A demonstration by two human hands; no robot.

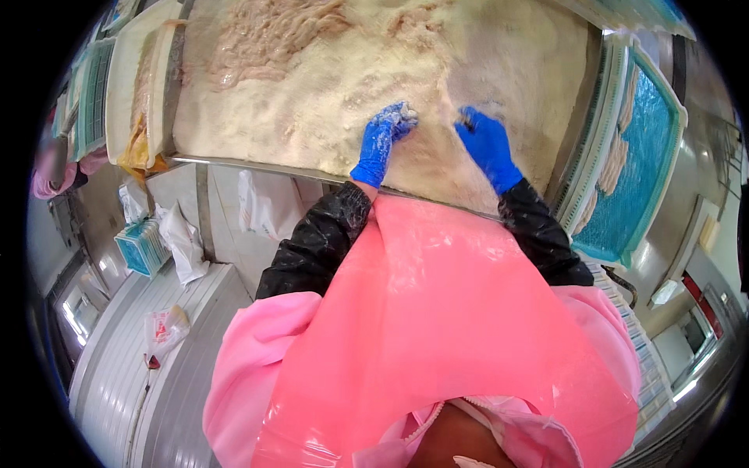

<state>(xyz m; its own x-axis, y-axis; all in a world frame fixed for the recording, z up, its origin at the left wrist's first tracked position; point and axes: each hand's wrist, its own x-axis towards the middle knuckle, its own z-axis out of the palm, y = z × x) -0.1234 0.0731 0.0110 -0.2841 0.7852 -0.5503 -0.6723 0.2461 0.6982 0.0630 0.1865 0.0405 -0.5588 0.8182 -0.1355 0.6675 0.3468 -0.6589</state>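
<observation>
Both my hands wear blue gloves over a metal-edged table [312,117] spread with pale, flour-like powder. My left hand [384,134] is closed, its fingers curled and caked with powder; whatever lies in them is hidden. To its right, my right hand [485,142] is also closed, with the fingertips bent inward and slightly blurred. A thin pale strand [445,90] lies between and just beyond the hands; I cannot tell whether either one touches it. A heap of pale pink raw meat strips [273,35] rests at the far left, and a smaller clump [417,25] sits at the far middle.
At the right edge stands a light tray lined with blue [644,156], with pale meat strips [612,168] along its side. A white bin [125,93] borders the table's left end. Below left are a small blue-and-white basket [142,253] and white plastic bags [183,246].
</observation>
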